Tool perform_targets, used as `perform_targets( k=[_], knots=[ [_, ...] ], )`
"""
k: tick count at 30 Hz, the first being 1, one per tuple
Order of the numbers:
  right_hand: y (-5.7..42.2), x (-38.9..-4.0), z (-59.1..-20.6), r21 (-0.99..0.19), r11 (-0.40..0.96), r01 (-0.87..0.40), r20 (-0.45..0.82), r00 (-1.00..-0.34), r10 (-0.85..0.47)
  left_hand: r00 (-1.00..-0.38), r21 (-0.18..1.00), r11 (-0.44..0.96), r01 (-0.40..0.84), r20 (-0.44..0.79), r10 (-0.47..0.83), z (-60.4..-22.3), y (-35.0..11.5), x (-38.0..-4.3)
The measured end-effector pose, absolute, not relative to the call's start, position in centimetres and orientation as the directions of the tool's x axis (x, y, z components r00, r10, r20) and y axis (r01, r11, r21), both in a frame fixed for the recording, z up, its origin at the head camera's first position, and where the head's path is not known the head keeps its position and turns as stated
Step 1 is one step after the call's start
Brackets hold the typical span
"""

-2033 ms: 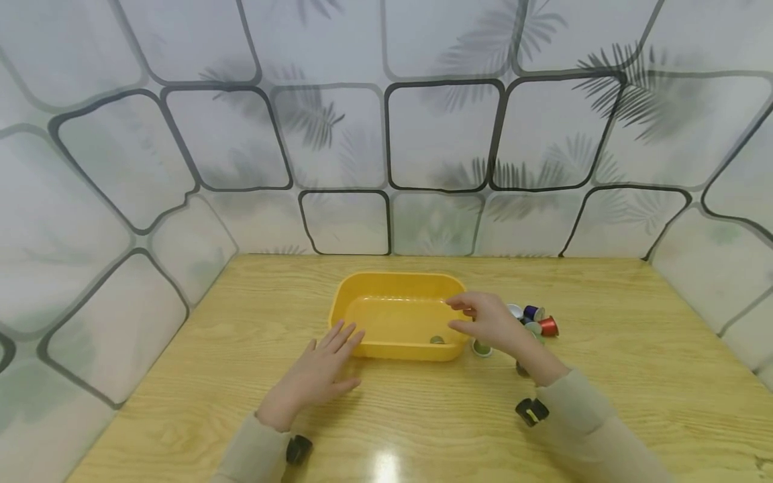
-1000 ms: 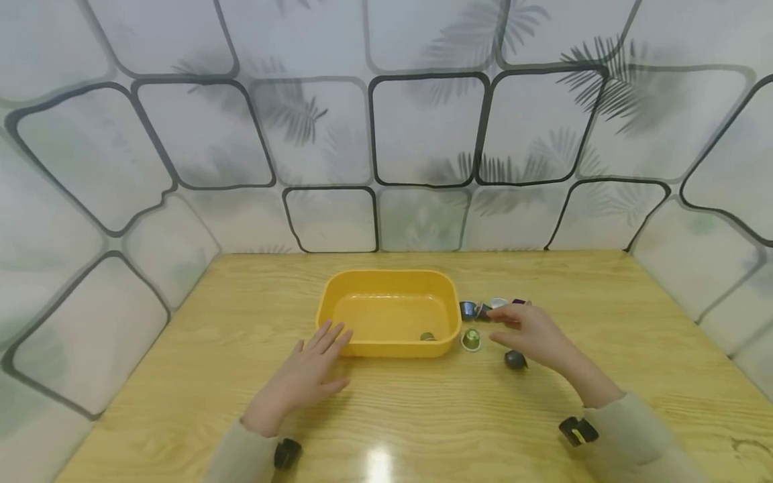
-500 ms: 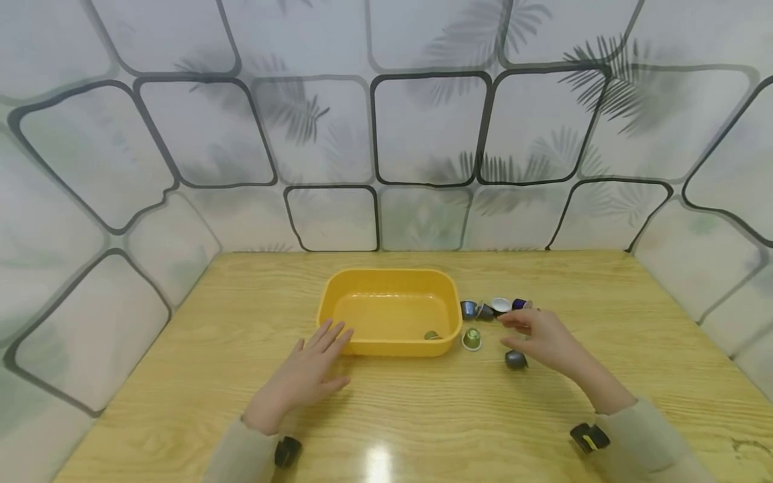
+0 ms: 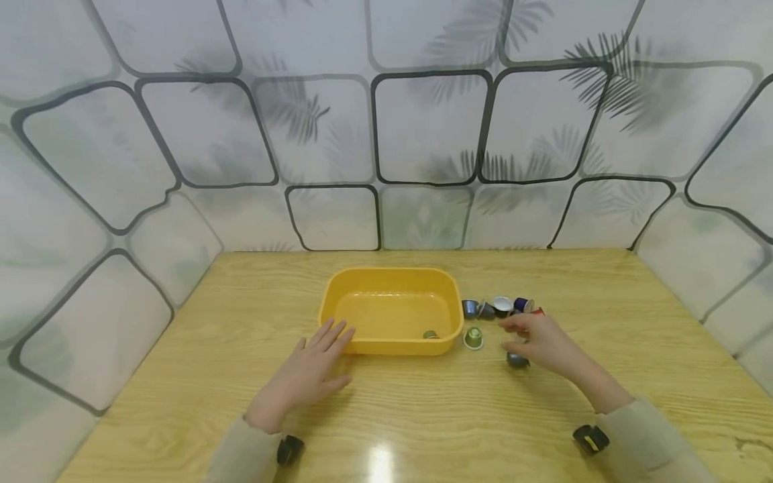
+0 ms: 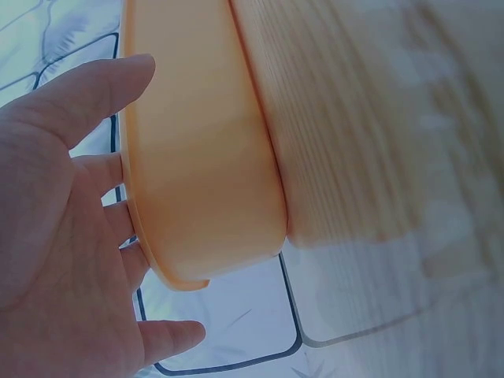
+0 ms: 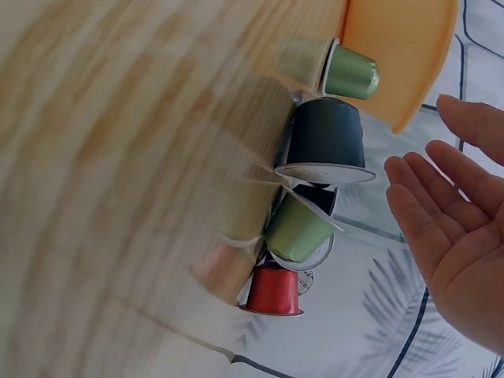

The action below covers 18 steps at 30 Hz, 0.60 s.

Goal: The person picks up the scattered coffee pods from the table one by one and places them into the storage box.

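My left hand [image 4: 302, 379], fingers straight, rests its fingertips at the near left rim of a yellow plastic bin [image 4: 392, 348]. One green coffee capsule [image 4: 429, 334] lies inside, in the near right corner. Over the loose capsules right of the bin hovers my right hand [image 4: 537, 341], fingers loosely bent, nothing held. Closest below it is a dark grey capsule [image 4: 517, 361]. In the right wrist view, a green capsule [image 6: 299, 228] and a red capsule [image 6: 274, 290] stand behind the dark one, apart from the fingers; the hand partly covers these in the head view.
Another green capsule [image 4: 474, 337] stands beside the bin's right wall. Behind it lie a blue capsule [image 4: 470, 308], a grey capsule [image 4: 486, 310], a white-lidded capsule [image 4: 502, 306] and a purple capsule [image 4: 523, 304]. A patterned wall covering [image 4: 431, 127] bounds the wooden table [image 4: 386, 396].
My right hand has moved from above the bin's right edge to over the capsules, then slightly lower. The left hand stays at the rim. The head view has shifted a little.
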State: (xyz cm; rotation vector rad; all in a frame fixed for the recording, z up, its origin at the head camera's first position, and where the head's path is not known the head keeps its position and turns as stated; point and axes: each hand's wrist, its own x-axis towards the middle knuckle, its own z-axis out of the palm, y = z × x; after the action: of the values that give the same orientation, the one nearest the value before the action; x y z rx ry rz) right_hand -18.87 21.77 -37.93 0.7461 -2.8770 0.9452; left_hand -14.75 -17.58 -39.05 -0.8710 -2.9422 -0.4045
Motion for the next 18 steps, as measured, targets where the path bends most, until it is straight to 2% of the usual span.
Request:
perform_targets(
  k=[11,18],
  knots=[
    [21.99,-19.10,-38.74,-0.541,0.718,-0.439,0.128,-0.886,-0.445,-0.837,0.222,0.807,0.547,0.128,0.532,-39.16,-17.62,-14.78],
    [21.84,-18.97,-38.50,-0.480,0.755,-0.447,0.076,-0.878,-0.472,-0.839,0.214,0.811,0.544,0.127,0.529,-39.15,-17.51,-14.75]
  ],
)
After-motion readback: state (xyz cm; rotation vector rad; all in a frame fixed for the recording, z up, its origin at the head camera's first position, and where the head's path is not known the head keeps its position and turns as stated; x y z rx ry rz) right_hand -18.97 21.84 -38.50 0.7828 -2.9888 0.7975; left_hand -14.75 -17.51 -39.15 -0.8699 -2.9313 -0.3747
